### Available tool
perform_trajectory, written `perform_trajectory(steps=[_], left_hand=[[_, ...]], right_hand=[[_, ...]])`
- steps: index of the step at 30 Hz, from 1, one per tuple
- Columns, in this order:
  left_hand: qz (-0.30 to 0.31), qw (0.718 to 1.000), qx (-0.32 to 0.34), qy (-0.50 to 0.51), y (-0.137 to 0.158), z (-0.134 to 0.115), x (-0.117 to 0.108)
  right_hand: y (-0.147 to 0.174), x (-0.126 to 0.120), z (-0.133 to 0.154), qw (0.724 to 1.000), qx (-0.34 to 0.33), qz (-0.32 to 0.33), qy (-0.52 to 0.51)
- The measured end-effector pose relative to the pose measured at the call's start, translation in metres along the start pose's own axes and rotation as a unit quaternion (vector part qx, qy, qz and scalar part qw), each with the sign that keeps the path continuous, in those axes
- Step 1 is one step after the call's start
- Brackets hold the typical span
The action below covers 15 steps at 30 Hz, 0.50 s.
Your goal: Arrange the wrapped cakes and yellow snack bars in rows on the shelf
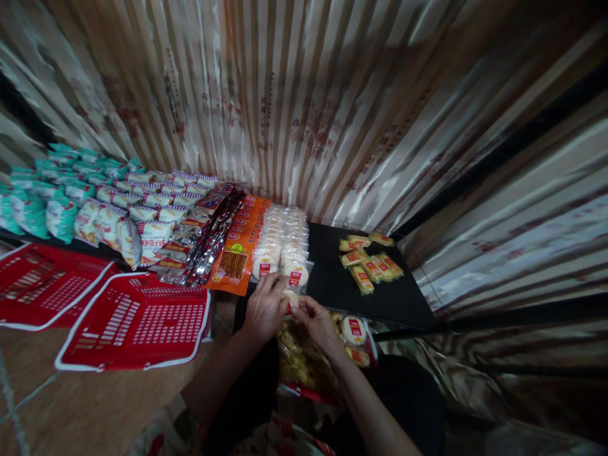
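Between my two hands is a clear-wrapped round rice cracker pack (291, 299) with a red label. My left hand (265, 306) has its fingers curled round the pack's left side, near the shelf's front edge. From the right, my right hand (319, 324) pinches the same pack with thumb and fingers. Just beyond them, similar round cracker packs (295, 269) stand in two rows on the black shelf (327, 278). Below my hands a red basket (373, 342) holds more wrapped snacks, including a round cracker pack (354, 329); my forearms partly hide it.
Left along the shelf stand orange snack bags (232, 247), dark shiny packets (204, 244), white bags (152, 240) and teal bags (59, 215). Several yellow packets (363, 278) lie loosely at right. Red baskets (156, 316) sit on the tiled floor. Striped sheeting (285, 95) hangs behind.
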State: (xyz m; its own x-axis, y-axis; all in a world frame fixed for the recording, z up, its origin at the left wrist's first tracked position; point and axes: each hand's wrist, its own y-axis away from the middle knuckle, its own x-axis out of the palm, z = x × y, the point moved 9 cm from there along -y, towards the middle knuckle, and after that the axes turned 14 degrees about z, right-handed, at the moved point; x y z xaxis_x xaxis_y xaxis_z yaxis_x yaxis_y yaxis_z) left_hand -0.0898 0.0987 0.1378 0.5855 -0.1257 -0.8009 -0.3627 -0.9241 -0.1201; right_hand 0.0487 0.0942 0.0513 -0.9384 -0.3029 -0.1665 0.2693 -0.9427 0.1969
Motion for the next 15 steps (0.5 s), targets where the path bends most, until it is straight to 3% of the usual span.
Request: perform_trajectory(steps=[2,4,10,15], left_hand=[[-0.108,0.993,-0.044,0.006,0.010,0.008,-0.010],[-0.166,0.984,-0.071,0.011,0.020,0.016,-0.010],[-0.139,0.985,-0.102,0.017,0.021,0.041,0.019],[-0.119,0.987,-0.109,0.013,0.014,0.060,0.039]], right_hand=[[-0.014,0.007,-0.001,0.998,-0.011,-0.013,-0.065],[-0.029,0.013,-0.002,0.995,-0.015,-0.029,-0.093],[-0.066,0.029,-0.006,0.997,0.004,-0.053,-0.054],[-0.065,0.030,0.014,0.995,0.000,-0.058,0.083]])
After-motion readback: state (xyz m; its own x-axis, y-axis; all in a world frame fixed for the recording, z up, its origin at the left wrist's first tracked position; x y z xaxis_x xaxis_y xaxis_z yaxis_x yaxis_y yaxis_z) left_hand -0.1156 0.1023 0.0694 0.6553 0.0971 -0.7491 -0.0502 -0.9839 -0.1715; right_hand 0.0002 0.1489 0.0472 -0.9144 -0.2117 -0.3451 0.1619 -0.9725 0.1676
